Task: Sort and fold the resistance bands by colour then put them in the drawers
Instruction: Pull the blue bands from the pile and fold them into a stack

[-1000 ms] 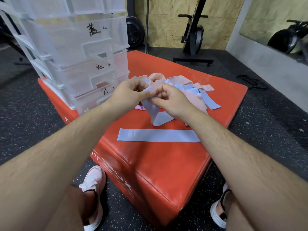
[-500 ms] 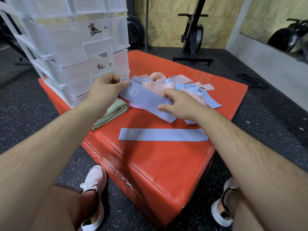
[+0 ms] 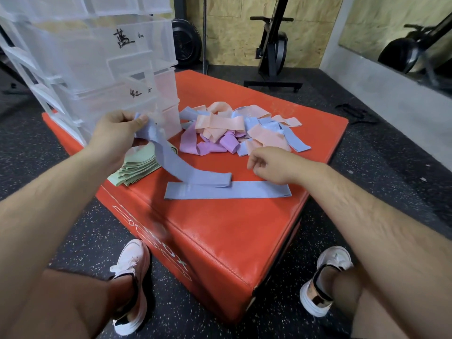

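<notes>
Standing at the far left on the red box is a tall set of see-through drawers with black writing on the fronts. Just in front of the drawers is the left hand. Its thumb and fingers pinch one end of a blue band and hold that end up in the air. The band hangs down to the right, and its other end lies on the box. Under the left hand sits a neat stack of folded green bands, near the left edge of the box and just beside the bottom drawer. Next comes a second blue band, lying flat and straight near the front edge of the box. The low end of the held band lies on top of it and touches it. Behind these, in the middle of the box, is a messy pile of bands in peach, purple and blue, all mixed up and not folded. To the right is the right hand. Its fingers are loosely curled and it holds nothing. It is over the right part of the flat band, and it is hard to tell if it touches it. The box sits on a dark speckled floor.
</notes>
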{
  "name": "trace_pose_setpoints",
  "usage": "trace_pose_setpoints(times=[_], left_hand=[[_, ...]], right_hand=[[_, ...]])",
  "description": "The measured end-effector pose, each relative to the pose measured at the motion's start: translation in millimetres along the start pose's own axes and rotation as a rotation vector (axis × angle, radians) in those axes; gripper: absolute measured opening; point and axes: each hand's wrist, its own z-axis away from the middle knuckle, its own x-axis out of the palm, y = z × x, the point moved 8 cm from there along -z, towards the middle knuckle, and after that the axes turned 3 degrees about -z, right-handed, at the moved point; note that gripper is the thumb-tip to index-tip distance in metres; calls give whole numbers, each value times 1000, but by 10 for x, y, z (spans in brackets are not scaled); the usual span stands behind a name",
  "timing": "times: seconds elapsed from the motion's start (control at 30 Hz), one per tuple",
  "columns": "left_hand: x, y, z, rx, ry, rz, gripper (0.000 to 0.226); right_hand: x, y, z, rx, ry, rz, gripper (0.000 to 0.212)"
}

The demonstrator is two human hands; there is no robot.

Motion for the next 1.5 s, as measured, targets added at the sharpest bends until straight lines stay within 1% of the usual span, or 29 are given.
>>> trace_pose_setpoints(times=[0.1, 0.17, 0.27, 0.37, 0.6, 0.67, 0.73, 0.83, 0.9, 0.97, 1.03, 1.13, 1.27, 1.4, 1.5], left_hand=[[25, -45, 23, 0, -56, -50, 19], [43, -72, 25, -8, -63, -90, 20], [99, -81, 40, -15, -90, -116, 22], [150, -72, 69, -7, -114, -148, 19], [165, -106, 55, 1, -104, -165, 15], [144, -116, 30, -2, -107, -174, 16], [133, -107, 14, 4, -109, -189, 17], [103, -83, -9, 10, -98, -190, 17], [51, -60, -27, 10, -75, -223, 18], [-40, -33, -49, 8, -15, -268, 17], [-130, -20, -69, 0, 44, -296, 15], [-179, -83, -68, -20, 35, -376, 18], [-54, -299, 27, -75, -96, -444, 29], [150, -401, 211, -66, -167, -550, 32], [315, -456, 342, -73, -217, -595, 31]], right_hand=[[-35, 30, 21, 4, 62, -94, 17], [41, -26, 20, -14, 59, -103, 16], [231, -191, -48, -29, 39, -54, 21], [362, -408, -200, -34, 82, -23, 24], [739, -576, -676, 80, 65, 131, 46], [778, -622, -762, 89, 76, 120, 48], [805, -656, -811, 104, 70, 82, 44], [744, -647, -807, 122, 89, 76, 24], [587, -599, -739, 109, 142, -1, 7], [326, -507, -607, 96, 219, -179, 16], [27, -336, -438, 115, 310, -299, 25], [-286, 30, -200, 208, 386, -421, 32], [-409, 357, 124, 258, 371, -532, 41], [-302, 604, 308, 312, 308, -517, 47], [-229, 779, 403, 347, 281, -462, 45]])
